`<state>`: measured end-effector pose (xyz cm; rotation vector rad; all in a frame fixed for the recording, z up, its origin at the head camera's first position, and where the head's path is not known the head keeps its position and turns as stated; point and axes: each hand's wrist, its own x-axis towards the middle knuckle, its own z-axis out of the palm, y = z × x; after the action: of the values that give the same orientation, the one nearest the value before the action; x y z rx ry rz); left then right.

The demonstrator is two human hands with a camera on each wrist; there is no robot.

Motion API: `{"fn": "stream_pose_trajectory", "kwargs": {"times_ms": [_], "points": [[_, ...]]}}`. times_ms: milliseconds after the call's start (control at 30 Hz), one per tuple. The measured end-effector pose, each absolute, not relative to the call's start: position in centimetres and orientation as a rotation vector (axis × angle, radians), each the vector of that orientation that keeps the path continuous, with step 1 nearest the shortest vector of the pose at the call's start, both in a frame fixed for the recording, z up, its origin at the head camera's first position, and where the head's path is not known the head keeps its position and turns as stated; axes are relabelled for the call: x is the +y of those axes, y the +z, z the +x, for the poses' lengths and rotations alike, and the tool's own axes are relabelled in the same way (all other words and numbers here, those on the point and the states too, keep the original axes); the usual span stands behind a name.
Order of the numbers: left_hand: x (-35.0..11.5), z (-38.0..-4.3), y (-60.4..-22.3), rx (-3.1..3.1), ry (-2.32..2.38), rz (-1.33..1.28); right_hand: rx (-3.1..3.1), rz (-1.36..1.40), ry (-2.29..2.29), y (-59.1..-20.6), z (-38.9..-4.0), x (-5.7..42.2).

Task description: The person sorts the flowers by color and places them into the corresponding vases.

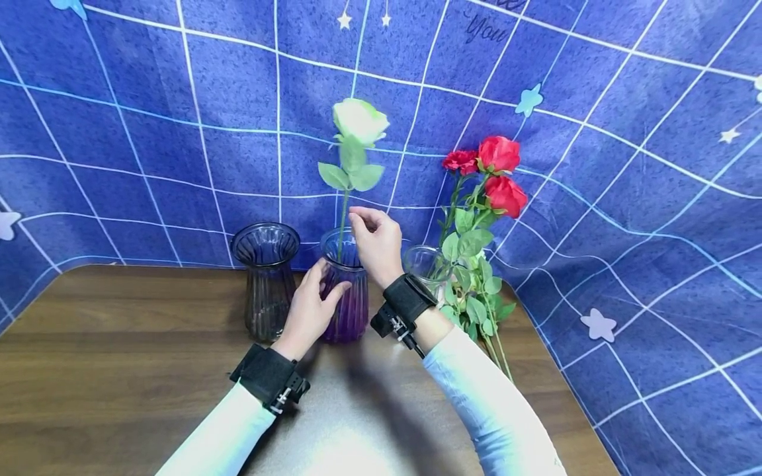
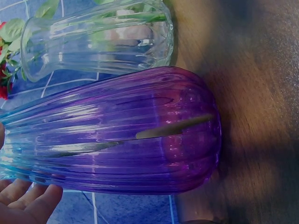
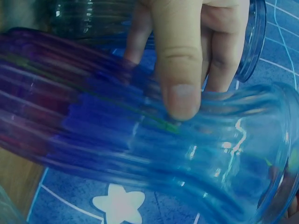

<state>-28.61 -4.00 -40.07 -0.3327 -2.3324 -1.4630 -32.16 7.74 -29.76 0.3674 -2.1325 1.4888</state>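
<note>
Left hand (image 1: 308, 309) grips the purple vase (image 1: 354, 303) by its neck; right hand (image 1: 379, 243) is at its rim near the white rose (image 1: 360, 121) standing inside, its hold unclear. A dark vase (image 1: 268, 291) stands left of the purple vase, a clear vase (image 1: 425, 263) right.

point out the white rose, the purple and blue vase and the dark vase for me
White rose (image 1: 360, 123): head view, on its bloom.
Purple and blue vase (image 2: 126, 165): left wrist view, on its ribbed side.
Dark vase (image 1: 269, 301): head view, on its body below the neck.
</note>
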Motion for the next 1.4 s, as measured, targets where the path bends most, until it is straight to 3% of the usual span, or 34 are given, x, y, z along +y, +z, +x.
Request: {"fn": "stream_pose_trajectory", "kwargs": {"times_ms": [267, 667, 1000, 1200, 1400], "points": [[-4.0, -28.5, -40.0, -2.351, -1.465, -0.328, -2.047, 0.339, 1.464, -29.9, -31.2, 10.4], [-4.1, -28.7, -40.2, -2.371, -1.464, -0.336, -1.964, 0.174, 1.489, -30.0, -29.8, 18.5], [-3.9, -28.6, -40.0, -2.352, -1.442, -0.333, -1.966, -0.009, 1.440, -28.9, -26.5, 23.3], [-3.8, -28.7, -40.0, -2.345, -1.441, -0.342, -1.986, -0.138, 1.389, -30.2, -25.9, 26.3], [-3.9, -28.8, -40.1, -2.355, -1.430, -0.335, -1.996, -0.254, 1.289, -34.5, -27.3, 30.5]]}}
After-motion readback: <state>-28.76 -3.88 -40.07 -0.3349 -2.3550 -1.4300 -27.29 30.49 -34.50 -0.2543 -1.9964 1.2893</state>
